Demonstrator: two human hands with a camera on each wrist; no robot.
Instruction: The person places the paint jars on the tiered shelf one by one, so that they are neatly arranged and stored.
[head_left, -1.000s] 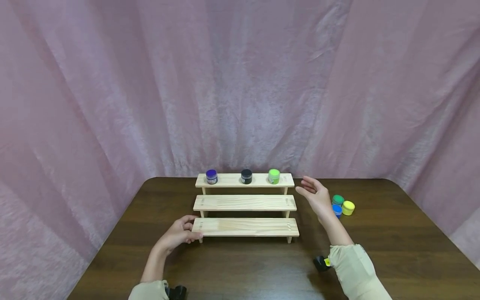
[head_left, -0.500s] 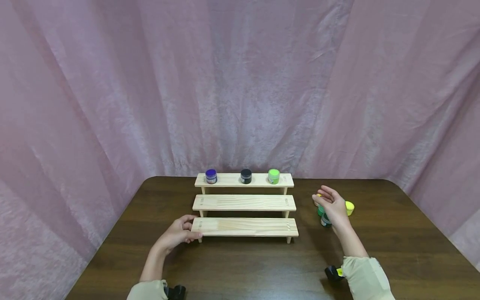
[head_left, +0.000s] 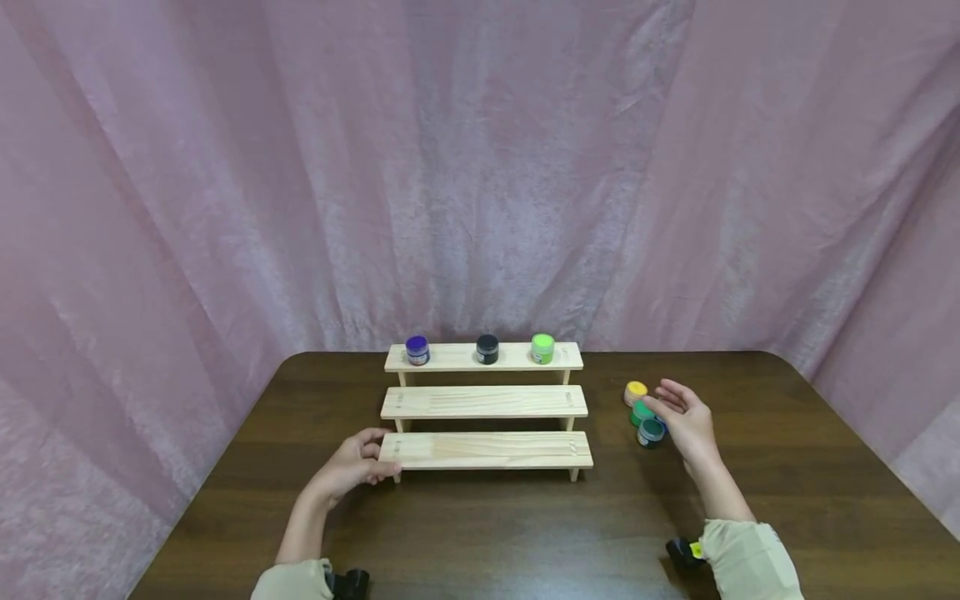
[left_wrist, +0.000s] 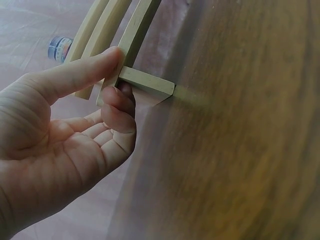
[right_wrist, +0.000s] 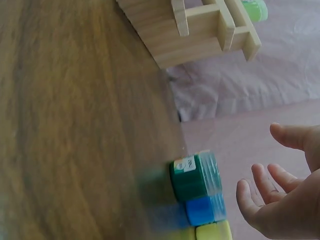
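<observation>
Several lidded jars [head_left: 650, 433] sit bunched on the table [head_left: 480, 542] right of the wooden rack [head_left: 483, 403], likely light, rigid, smooth; grip round the lid [right_wrist: 209, 173]. The right hand [head_left: 687, 425], loosely spread, hovers beside them holding nothing; the left hand [head_left: 347, 469] pinches the rack's front board [head_left: 486, 451].
</observation>
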